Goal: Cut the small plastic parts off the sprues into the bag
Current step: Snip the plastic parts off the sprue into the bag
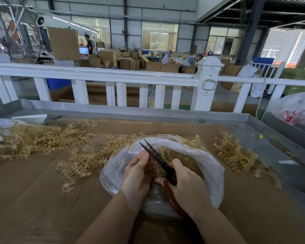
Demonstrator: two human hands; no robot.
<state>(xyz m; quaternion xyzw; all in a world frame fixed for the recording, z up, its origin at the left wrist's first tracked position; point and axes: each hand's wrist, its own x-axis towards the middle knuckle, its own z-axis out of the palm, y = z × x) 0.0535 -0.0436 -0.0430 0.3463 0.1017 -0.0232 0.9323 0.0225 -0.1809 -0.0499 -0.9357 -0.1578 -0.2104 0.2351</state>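
Observation:
A clear plastic bag [208, 166] lies open on the cardboard-covered table, with a heap of small amber plastic parts [181, 158] inside it. My right hand [185, 186] grips red-handled scissors [157, 156] over the bag, blades parted and pointing up-left. My left hand [139, 173] is curled just left of the blades above the bag's mouth; what it pinches is hidden behind the fingers. Amber sprues lie in piles at the far left [42, 138], the middle left [88, 159] and the right [236, 154].
The table [165, 116] has a raised metal rim and a white railing [113, 74] behind it. A second filled plastic bag [296, 110] sits at the far right. White paper and a pen [56, 117] lie at the back left.

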